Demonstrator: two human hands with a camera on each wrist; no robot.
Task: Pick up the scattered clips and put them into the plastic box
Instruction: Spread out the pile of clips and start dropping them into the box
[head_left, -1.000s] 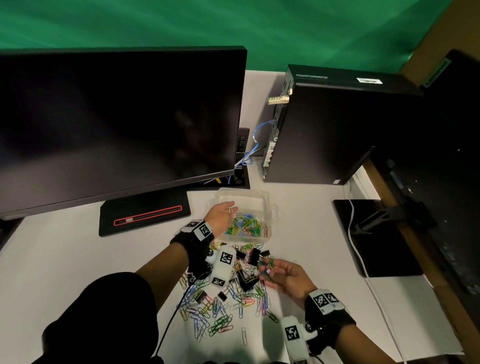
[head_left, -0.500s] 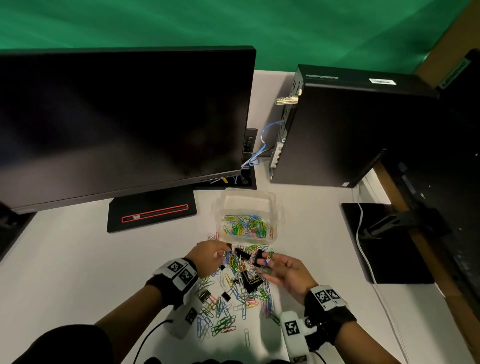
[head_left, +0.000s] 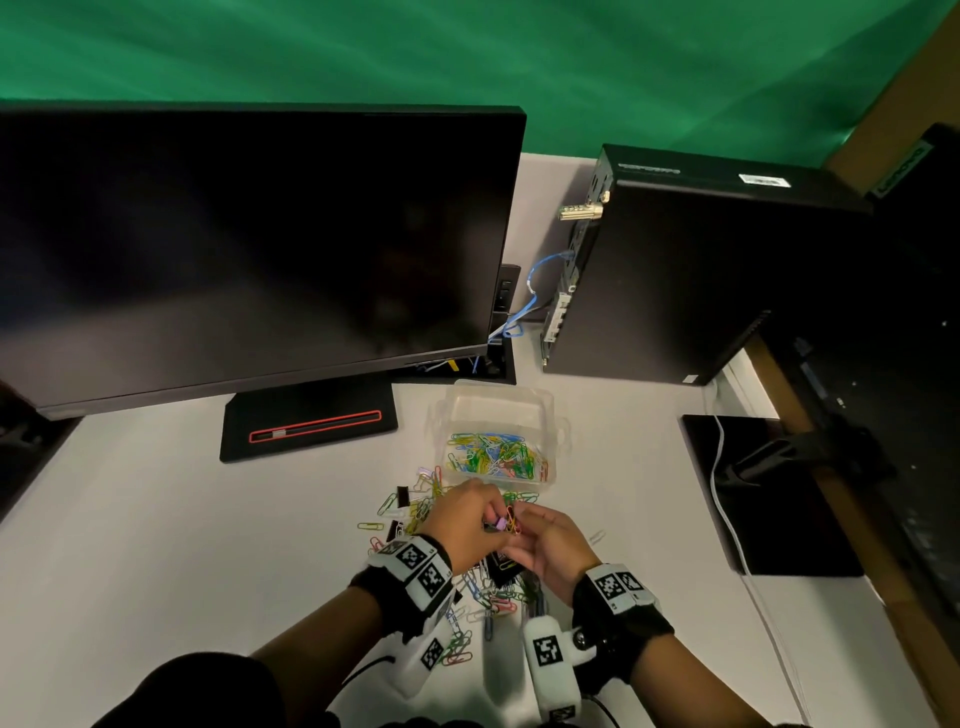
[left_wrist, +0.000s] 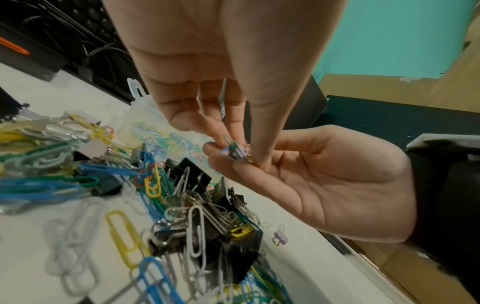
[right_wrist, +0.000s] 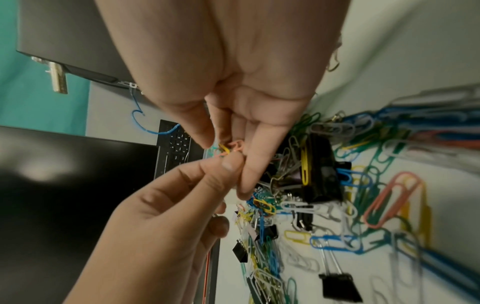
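A clear plastic box (head_left: 545, 402) stands in front of the computer tower, with several coloured paper clips (head_left: 493, 454) inside. More coloured paper clips and black binder clips (head_left: 480, 597) lie scattered on the white table below my hands. My left hand (head_left: 491, 522) and right hand (head_left: 519, 526) meet just short of the box, above the pile. Both pinch one small bunch of clips (head_left: 506, 522). In the left wrist view my left fingertips (left_wrist: 231, 131) pinch the bunch (left_wrist: 236, 151) against the right hand's fingers (left_wrist: 233, 170). The right wrist view shows the bunch (right_wrist: 230, 149) between both hands' fingertips.
A black monitor (head_left: 249, 249) on its stand (head_left: 311, 421) fills the left. A black computer tower (head_left: 675, 270) stands at the back right with blue cables (head_left: 540, 291). A black pad (head_left: 769, 493) and a white cable (head_left: 722, 499) lie to the right.
My left hand has come back from the box, passed over the pile, and now meets the right hand at the bunch of clips. The right hand has shifted slightly left.
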